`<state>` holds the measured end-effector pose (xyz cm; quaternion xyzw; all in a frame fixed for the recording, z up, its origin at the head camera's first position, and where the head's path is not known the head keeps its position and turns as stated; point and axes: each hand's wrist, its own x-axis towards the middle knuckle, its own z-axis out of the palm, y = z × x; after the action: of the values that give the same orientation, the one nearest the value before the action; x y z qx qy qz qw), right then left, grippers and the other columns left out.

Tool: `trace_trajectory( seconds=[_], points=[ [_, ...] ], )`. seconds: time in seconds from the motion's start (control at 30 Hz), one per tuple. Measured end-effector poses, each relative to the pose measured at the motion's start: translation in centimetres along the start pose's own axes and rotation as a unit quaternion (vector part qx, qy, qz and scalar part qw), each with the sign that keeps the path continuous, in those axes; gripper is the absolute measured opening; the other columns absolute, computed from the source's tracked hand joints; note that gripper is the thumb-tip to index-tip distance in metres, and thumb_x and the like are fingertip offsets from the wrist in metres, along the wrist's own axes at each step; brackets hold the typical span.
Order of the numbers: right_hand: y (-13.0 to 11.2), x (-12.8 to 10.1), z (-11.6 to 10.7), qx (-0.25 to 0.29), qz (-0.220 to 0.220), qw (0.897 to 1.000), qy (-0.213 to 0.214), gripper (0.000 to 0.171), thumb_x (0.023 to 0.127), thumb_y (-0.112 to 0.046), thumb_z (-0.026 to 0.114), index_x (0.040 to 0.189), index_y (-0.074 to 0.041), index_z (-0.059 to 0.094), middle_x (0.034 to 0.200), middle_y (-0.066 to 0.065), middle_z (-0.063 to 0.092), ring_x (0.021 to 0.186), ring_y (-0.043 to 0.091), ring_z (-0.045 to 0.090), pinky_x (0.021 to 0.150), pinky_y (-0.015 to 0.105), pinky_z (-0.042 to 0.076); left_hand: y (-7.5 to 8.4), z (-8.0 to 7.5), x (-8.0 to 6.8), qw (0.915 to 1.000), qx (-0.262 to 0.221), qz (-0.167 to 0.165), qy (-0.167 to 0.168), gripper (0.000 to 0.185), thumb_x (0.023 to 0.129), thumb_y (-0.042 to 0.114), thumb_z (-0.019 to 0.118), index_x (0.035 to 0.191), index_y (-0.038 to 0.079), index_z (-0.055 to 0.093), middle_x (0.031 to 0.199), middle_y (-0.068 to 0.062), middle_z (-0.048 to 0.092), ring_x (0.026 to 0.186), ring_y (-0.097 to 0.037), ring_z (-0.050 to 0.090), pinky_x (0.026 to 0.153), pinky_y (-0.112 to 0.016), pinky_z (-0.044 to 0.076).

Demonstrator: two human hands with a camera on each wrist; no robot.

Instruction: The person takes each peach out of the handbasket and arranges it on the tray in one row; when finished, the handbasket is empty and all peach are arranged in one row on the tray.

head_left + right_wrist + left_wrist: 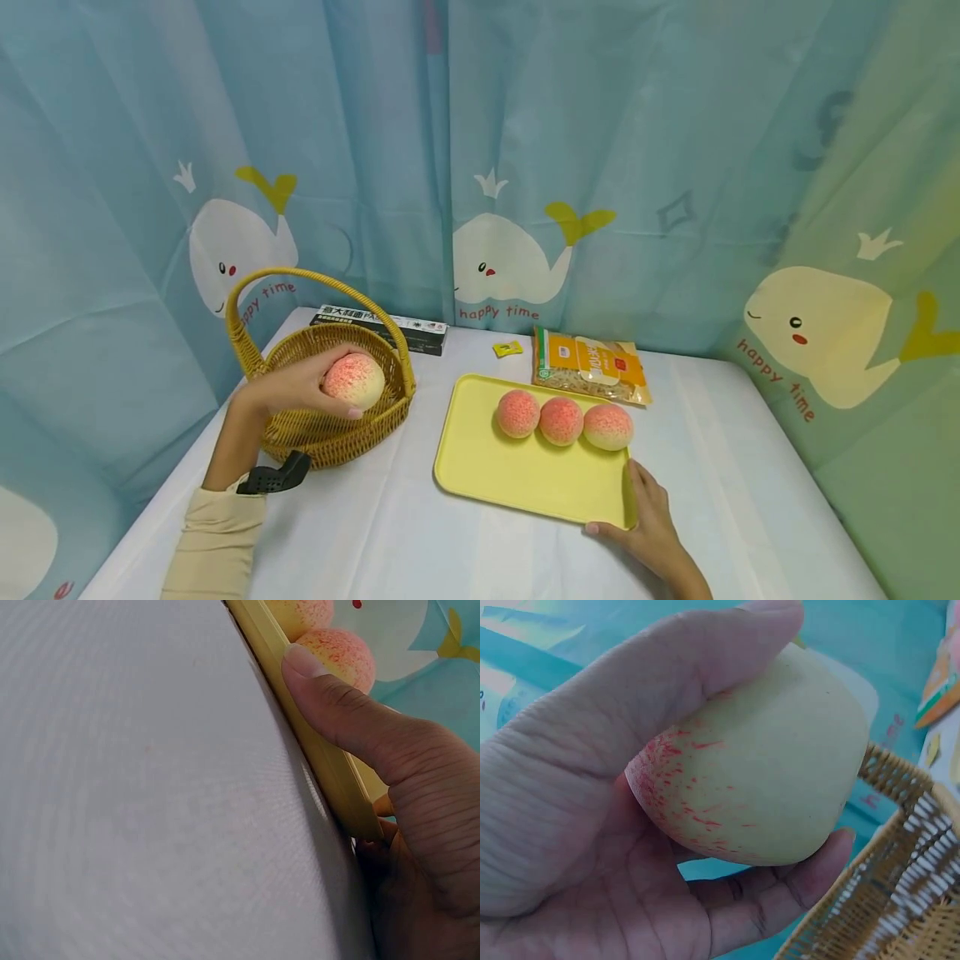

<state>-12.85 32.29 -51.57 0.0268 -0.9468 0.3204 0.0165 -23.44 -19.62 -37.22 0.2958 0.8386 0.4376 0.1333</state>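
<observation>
Peach-shaped bun (354, 379), rounded and smooth, pale cream with pink-red speckling densest toward one end; held above the wicker basket (300, 425) at the left of the table. The left hand (296, 387) cups the bun, thumb curled over one side and fingers (780, 889) wrapped under the other, so the bun fills the palm. The right hand (652, 521) grips the near right corner of the yellow tray (510, 475), thumb (330, 697) pressed along the raised rim and fingers tucked beneath the edge. The tray is a shallow, smooth rectangle with rounded corners, lying on a white tablecloth (375, 533) of fine weave. Three more peach buns (561, 421) sit in a touching row on the tray's far side. The basket is round, of woven golden cane, with an arched, twisted handle. Behind the tray lies an orange crinkled packet (592, 362).
</observation>
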Motion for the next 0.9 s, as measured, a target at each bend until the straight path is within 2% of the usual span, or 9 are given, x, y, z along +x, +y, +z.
trace_trajectory(
  seconds=[0.17,0.43,0.67,0.73,0.9],
  points=[
    [-0.1,0.0,0.0,0.002,0.008,1.0,-0.004,0.12,0.073,-0.036,0.085,0.15,0.014,0.008,0.152,0.036,0.011,0.135,0.055,0.014,0.106,0.072,0.021,0.7,1.1,0.4,0.9992,-0.009,0.025,-0.029,0.067,0.081,0.023,0.079,0.135,0.014,0.041,0.123,-0.008,0.053,0.108,-0.022,0.054,0.088,-0.032,0.052],
    [-0.2,-0.1,-0.1,0.007,0.007,1.0,-0.004,0.12,0.073,-0.036,0.085,0.15,0.014,0.008,0.152,0.037,0.01,0.134,0.055,0.014,0.105,0.072,0.021,1.4,3.4,1.7,0.9964,-0.04,0.023,-0.072,0.068,0.086,0.025,0.074,0.14,0.015,0.033,0.132,-0.011,0.046,0.109,-0.024,0.054,0.089,-0.033,0.052],
    [0.0,-0.1,0.0,0.0,-0.002,1.0,0.001,0.119,0.073,-0.036,0.085,0.15,0.015,0.009,0.152,0.037,0.012,0.134,0.055,0.015,0.104,0.073,0.022,1.1,5.3,3.1,0.9902,-0.051,0.04,-0.124,0.07,0.089,0.025,0.07,0.145,0.019,0.028,0.137,-0.014,0.041,0.111,-0.025,0.054,0.093,-0.034,0.049],
    [0.1,0.0,0.1,-0.002,-0.004,1.0,0.002,0.12,0.073,-0.036,0.085,0.15,0.014,0.009,0.152,0.037,0.013,0.134,0.055,0.016,0.104,0.073,0.022,1.0,5.9,3.7,0.9908,-0.049,0.032,-0.122,0.071,0.088,0.026,0.071,0.145,0.019,0.03,0.136,-0.013,0.042,0.111,-0.024,0.053,0.094,-0.035,0.048],
    [0.2,0.0,0.1,0.001,-0.007,1.0,0.007,0.12,0.072,-0.036,0.085,0.15,0.014,0.009,0.152,0.037,0.013,0.134,0.055,0.016,0.104,0.073,0.022,0.9,7.4,5.3,0.9947,-0.053,-0.001,-0.088,0.072,0.084,0.028,0.076,0.143,0.015,0.036,0.134,-0.008,0.048,0.114,-0.021,0.051,0.097,-0.036,0.046]
  ],
)
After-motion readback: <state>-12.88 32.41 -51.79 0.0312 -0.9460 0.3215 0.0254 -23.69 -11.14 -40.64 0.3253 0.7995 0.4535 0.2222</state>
